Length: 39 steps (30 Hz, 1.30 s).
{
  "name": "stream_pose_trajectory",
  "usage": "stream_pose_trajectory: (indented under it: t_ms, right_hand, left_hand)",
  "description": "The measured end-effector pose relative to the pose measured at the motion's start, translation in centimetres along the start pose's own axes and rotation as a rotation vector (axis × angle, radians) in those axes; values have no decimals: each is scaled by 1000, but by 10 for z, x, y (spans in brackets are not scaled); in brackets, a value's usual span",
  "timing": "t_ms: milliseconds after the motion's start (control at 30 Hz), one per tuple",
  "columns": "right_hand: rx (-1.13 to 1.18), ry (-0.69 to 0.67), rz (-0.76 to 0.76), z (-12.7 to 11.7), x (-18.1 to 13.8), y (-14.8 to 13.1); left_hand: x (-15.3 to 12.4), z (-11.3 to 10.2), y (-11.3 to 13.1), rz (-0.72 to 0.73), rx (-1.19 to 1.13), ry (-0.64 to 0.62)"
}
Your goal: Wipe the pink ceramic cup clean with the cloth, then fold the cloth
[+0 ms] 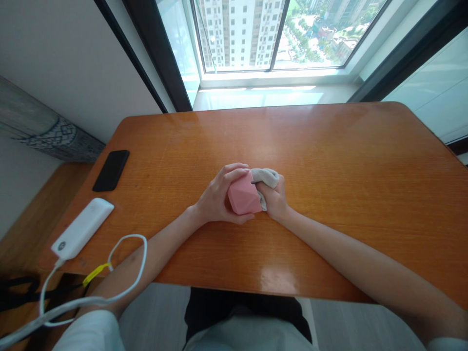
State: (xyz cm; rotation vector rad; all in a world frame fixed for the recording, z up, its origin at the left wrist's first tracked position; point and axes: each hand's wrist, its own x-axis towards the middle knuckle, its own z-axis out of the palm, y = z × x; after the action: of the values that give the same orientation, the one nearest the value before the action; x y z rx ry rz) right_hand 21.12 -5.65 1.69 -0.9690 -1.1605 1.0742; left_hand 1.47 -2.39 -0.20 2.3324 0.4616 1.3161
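Observation:
My left hand [224, 197] is wrapped round a pink faceted object [243, 194], thumb below and fingers over its far side. It looks like a small pot or vase lying on its side, but its opening is hidden. A light grey cloth [266, 177] is bunched in my right hand [273, 197], pressed against the right side of the pink object. Part of the cloth hangs below my right fingers. Both hands are over the middle of the wooden table [329, 161].
At the table's left edge lie a black phone [111, 170] and a white power bank [83, 228]. A white cable [142, 265] with a yellow tag [95, 274] loops over my left forearm. Beyond the far edge is a window [272, 34].

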Motion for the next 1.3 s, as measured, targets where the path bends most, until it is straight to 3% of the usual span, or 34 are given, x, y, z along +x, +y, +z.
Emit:
stream_pose_trajectory:
  t_ms: [133,200,367,533,700,900,967,1133,1300]
  right_hand:
    - [-30,-20,14,1,-1,0]
    - [-10,-5,37,1,0,0]
    - [34,14,59,0,4,2]
    - [100,51,74,0,7,1]
    - [49,11,30,0,3,-1]
    - [0,4,28,0,-1,1]
    - [29,18,40,0,1,2]
    - [66,45,51,0,7,3]
    - [51,45,54,0,5,1]
  left_hand:
    - [-5,0,-2,-254,-184,-56]
    - [-6,0,-3,-293,-221,-80]
    - [-3,0,-5,-89,-65,-30]
    - [0,-2,-3,94,182,-102]
    - [1,-2,0,15,103,-61]
    - [-5,-1,-3,-287,-205,-79]
    - [-6,-1,-5,-265,-195,-74]
    - [-4,1,-6,-15,33,-74]
    - [0,-1,-1,-27,125,-82]
